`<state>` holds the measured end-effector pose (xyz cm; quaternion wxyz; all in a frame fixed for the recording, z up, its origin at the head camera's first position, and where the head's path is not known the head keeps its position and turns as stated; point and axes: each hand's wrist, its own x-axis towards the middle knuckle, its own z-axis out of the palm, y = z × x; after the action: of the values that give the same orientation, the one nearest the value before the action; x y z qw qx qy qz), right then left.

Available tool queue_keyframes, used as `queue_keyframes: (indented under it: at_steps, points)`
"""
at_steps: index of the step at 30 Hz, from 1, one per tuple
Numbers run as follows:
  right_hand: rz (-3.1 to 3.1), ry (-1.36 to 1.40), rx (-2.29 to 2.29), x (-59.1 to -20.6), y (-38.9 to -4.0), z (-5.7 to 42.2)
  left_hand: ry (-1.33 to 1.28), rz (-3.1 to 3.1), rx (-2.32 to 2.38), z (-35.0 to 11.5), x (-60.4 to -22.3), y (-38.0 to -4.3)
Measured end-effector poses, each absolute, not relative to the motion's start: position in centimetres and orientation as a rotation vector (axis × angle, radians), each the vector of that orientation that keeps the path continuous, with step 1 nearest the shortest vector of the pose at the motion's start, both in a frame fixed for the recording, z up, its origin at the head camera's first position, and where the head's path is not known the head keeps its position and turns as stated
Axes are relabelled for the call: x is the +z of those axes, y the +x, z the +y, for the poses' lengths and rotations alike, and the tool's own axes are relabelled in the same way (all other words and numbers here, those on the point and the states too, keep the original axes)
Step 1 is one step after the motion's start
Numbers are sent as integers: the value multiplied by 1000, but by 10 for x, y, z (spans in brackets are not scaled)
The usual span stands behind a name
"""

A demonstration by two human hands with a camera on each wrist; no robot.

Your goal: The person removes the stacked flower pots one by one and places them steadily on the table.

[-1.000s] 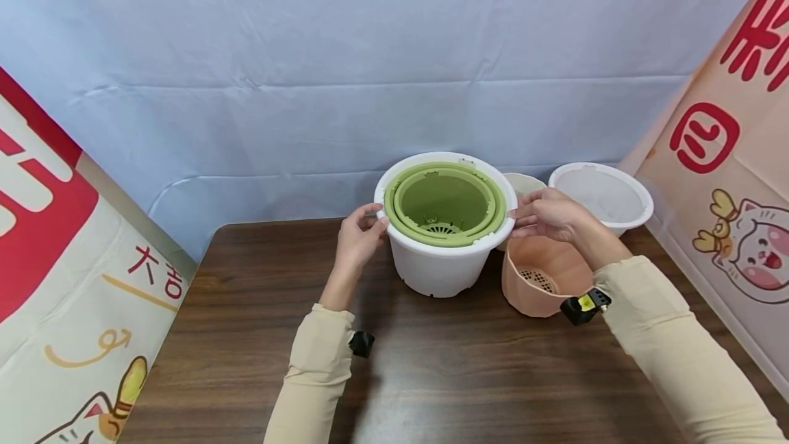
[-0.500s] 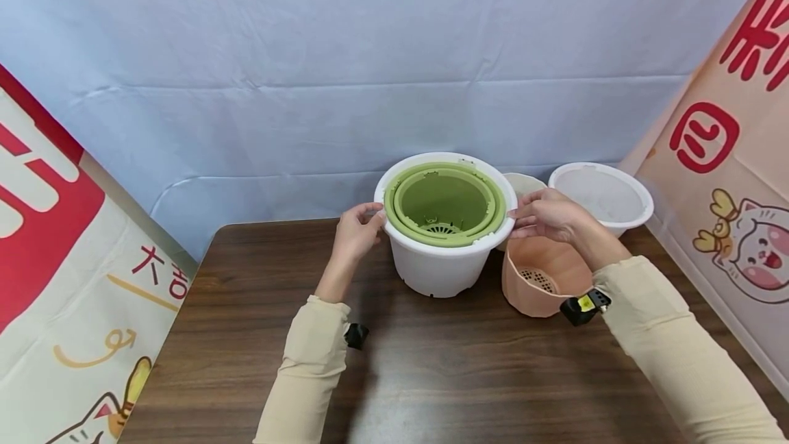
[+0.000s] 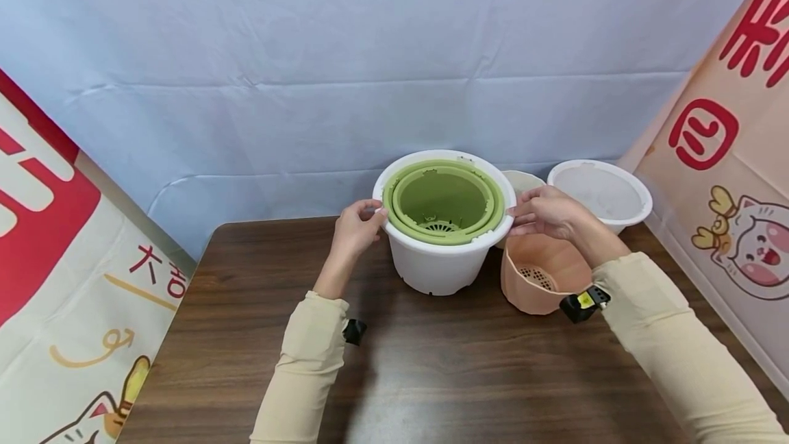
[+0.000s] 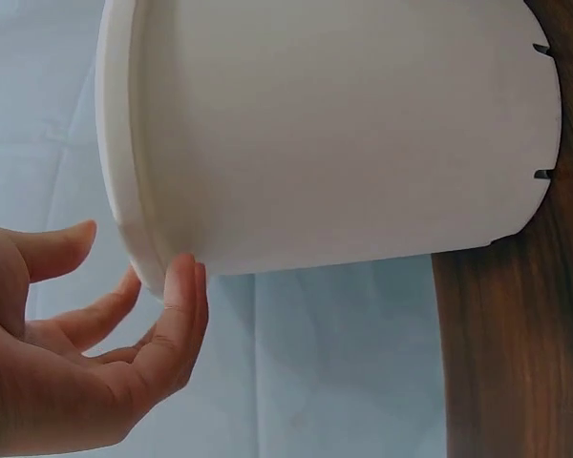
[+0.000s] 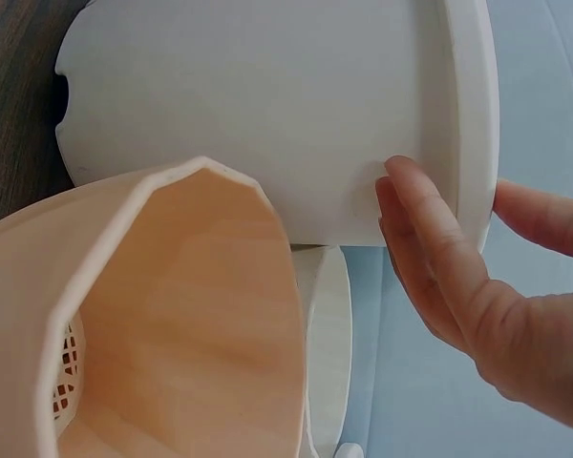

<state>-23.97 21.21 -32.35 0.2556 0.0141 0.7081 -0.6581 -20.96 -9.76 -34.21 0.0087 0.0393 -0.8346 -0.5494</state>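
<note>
A large white flowerpot (image 3: 439,269) stands upright near the table's back edge. Two green pots (image 3: 446,201) are nested in it, and drainage slots show at the bottom of the inner one. At its left rim is my left hand (image 3: 356,230); in the left wrist view loosely bent fingers (image 4: 177,315) reach the rim's underside, while the thumb is apart from it. My right hand (image 3: 545,213) pinches the right rim, fingers (image 5: 430,219) beneath and thumb over the edge. A peach pot (image 3: 514,288) with a pierced base sits below that hand.
Behind the peach pot, a cream pot (image 3: 522,182) is partly hidden by my right hand. Another white pot (image 3: 641,203) stands at the back right corner. Pale cloth (image 3: 296,122) hangs behind the brown wooden table (image 3: 259,334), with printed banners on both sides.
My left hand has shifted slightly left, its thumb easing off the rim. The right hand and the pots keep their places.
</note>
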Motion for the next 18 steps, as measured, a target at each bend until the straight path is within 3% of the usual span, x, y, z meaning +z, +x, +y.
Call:
queue_keyframes:
  at_steps: [18]
  points:
    - [1938, 55, -1772, -323, -239, 211, -8, -2863, -1423, -97, -324, -215]
